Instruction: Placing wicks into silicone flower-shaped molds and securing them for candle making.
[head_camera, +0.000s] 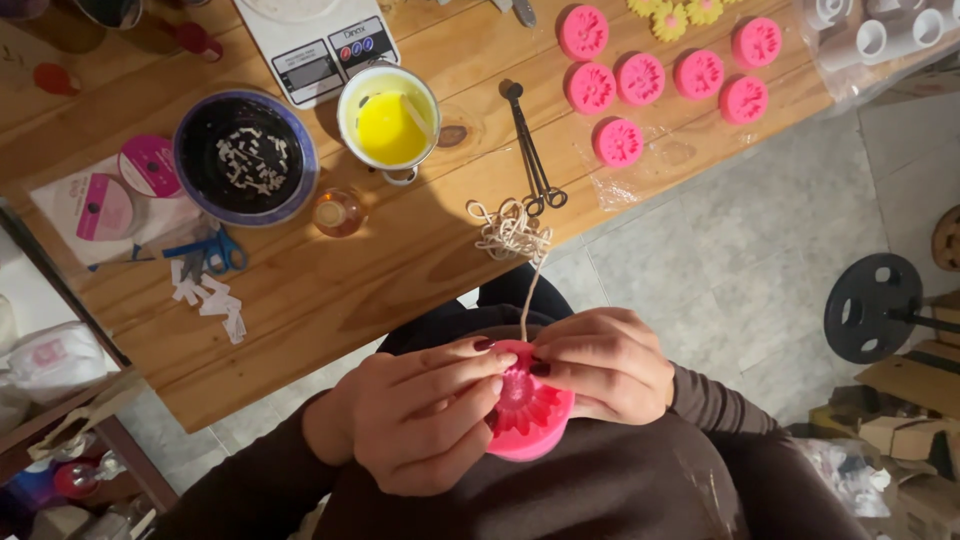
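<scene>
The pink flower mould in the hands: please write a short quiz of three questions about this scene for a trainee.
1. True or false: both hands touch the pink flower mould.
2. What runs from the mould up to the loose bundle on the wooden table?
A. a pale string
B. a blue ribbon
C. a metal chain
3. What colour is the liquid in the white pot beside the scale?

Key
1. True: the left hand cups it and the right hand pinches at its top.
2. A, the string.
3. Yellow.
</scene>
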